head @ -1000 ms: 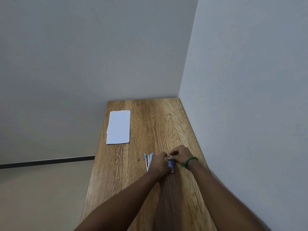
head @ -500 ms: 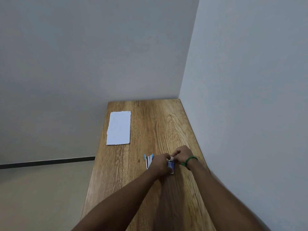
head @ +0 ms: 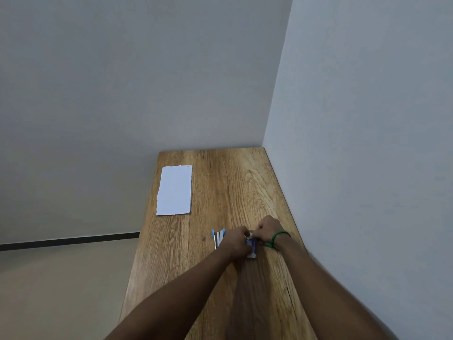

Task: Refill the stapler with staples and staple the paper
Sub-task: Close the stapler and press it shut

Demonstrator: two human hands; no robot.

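Both hands meet over a small blue box [head: 252,249] on the worktop [head: 220,192]: left hand [head: 236,242] and right hand [head: 268,229] pinch it. Stapler [head: 218,238] lies just left of the left hand; paper [head: 174,190] well apart, far left.

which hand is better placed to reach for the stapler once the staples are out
Left. The left hand sits right beside the open stapler; the right hand is across the small staple box, by the wall.

Single head-worn wide-angle view, looking forward and steeply down along the wooden bench [head: 220,192] toward a wall corner. Both forearms enter from the bottom edge; hands sit mid-distance, small in frame. No second view.
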